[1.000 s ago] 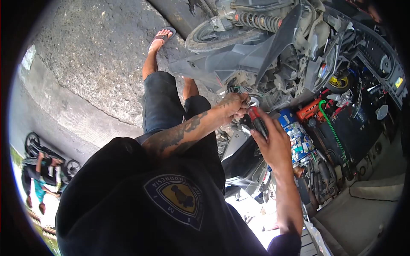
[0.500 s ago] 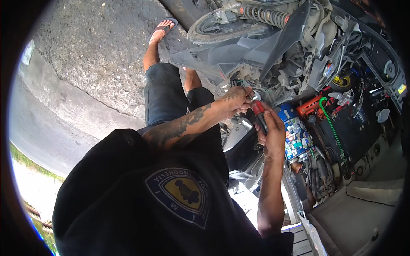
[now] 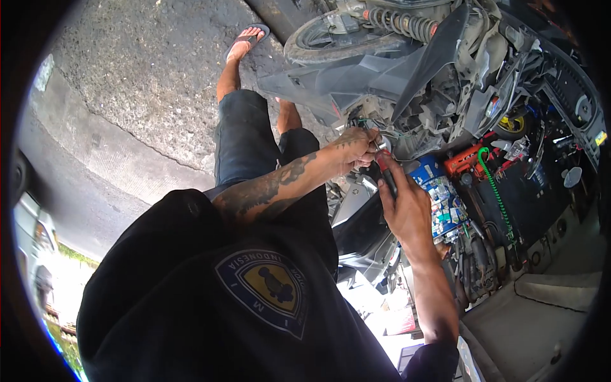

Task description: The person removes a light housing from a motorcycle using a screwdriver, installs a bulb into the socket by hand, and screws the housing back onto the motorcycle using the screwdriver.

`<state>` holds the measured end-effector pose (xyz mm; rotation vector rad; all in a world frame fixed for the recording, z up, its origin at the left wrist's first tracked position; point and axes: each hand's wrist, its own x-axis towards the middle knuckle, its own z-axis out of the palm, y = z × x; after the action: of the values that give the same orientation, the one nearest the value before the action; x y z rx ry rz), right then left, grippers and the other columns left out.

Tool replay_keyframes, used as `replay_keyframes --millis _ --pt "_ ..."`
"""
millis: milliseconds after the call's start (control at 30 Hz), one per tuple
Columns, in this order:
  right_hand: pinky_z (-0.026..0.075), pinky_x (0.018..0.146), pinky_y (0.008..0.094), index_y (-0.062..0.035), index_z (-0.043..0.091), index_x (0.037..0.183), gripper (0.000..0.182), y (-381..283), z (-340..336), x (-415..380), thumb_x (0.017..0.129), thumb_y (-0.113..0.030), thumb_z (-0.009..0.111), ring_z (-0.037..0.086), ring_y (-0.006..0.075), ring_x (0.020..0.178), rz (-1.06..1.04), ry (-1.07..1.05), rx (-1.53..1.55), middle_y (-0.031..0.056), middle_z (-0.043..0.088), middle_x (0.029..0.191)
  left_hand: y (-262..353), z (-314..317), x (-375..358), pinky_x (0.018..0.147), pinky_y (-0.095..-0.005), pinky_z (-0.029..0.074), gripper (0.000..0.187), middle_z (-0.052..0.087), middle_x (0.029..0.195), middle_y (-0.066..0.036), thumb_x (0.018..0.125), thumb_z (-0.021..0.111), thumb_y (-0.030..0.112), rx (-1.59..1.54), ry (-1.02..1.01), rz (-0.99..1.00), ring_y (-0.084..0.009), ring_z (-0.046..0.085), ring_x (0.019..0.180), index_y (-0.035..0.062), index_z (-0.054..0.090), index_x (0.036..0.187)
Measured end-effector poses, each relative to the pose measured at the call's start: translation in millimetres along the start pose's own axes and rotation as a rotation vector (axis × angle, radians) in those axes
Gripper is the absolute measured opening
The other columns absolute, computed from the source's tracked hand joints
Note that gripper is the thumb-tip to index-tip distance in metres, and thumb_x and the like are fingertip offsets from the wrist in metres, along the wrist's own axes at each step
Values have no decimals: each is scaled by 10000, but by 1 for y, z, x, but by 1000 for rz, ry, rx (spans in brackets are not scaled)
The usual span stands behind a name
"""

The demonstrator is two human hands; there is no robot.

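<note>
My right hand [image 3: 407,207] is closed around a screwdriver [image 3: 384,167] with a red and dark handle. Its thumb and fingers lie along the handle, and the metal shaft points up toward my other hand. My left hand [image 3: 358,146], at the end of a tattooed forearm, is pinched closed at the screwdriver's tip. What those fingers hold is too small and covered to make out. Just beyond both hands is the opened body of a motor scooter [image 3: 375,79], with bare wires [image 3: 364,121] close to my left fingertips.
The scooter's wheel [image 3: 318,41] and coil-spring shock absorber [image 3: 401,24] are at the top. On the right are a blue drum [image 3: 428,172] covered in stickers, a green coiled hose [image 3: 495,191], and a red-orange machine [image 3: 463,159]. Rough concrete [image 3: 153,83] lies left.
My right hand has shifted its grip on the screwdriver, and its forearm has swung right. My left hand stays nearly in place. A vehicle has appeared at the left edge.
</note>
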<state>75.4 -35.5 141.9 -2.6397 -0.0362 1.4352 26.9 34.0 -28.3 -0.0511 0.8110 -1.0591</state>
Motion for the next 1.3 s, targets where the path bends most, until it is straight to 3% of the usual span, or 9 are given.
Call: replay_keyframes --millis 167,233,333,467,533,633,767,1133,1300 --pt "478 547 383 -88 508 1285 372 23 33 2 917 -112 550 606 278 581 -81 209 269 143 653 870 0 -6 6 396 -263 175 386 306 513 53 1020 411 302 -24 -29 31 -79 244 397 116 440 683" --pt "344 408 209 -56 566 1233 305 6 15 4 953 -172 533 443 45 496 568 114 892 36 624 830 -3 -1 3 392 -253 184 401 327 518 50 1015 425 315 -37 -36 68 -77 266 405 118 429 666" --pt "240 379 160 -52 556 1251 335 16 17 0 968 -226 514 384 -6 491 704 232 1254 9 585 762 -12 0 11 393 -254 200 405 340 526 45 1016 421 321 -63 -166 147 -81 283 411 108 427 671" --pt "260 387 165 -119 515 1313 377 4 9 -2 980 -293 495 407 2 509 574 17 1003 0 562 732 -2 4 2 385 -262 187 414 311 510 46 1018 410 311 -15 25 41 -79 263 402 107 420 657" --pt "390 436 244 -149 476 1353 424 15 7 -4 954 -278 540 501 91 524 538 -3 806 88 601 892 -5 -3 0 403 -251 190 364 303 528 60 1023 405 293 1 -20 24 -71 261 418 102 446 716" --pt "501 589 446 -143 439 1376 538 10 -10 -13 871 -201 617 616 339 673 -14 1 -48 197 510 996 3 -4 7 421 -239 192 314 289 543 76 1028 396 264 31 -48 23 -59 254 435 99 473 772" --pt "520 593 436 -131 446 1367 519 3 -13 6 871 -159 597 635 328 686 -40 -141 -378 181 483 943 2 4 0 431 -232 191 311 275 550 81 1031 374 242 29 -12 28 -56 236 449 91 476 778" --pt "542 540 396 -63 459 1325 472 -5 -7 18 874 -134 579 642 338 619 -69 -162 -288 192 489 949 7 2 0 418 -255 203 325 329 536 49 1026 378 230 -81 22 27 -70 259 434 58 508 783" --pt "515 613 361 -56 540 1263 385 14 21 19 889 -133 588 666 301 733 33 168 258 183 624 920 10 -3 -1 469 -230 247 265 305 579 78 1019 404 211 78 -35 7 -53 262 485 82 506 811"
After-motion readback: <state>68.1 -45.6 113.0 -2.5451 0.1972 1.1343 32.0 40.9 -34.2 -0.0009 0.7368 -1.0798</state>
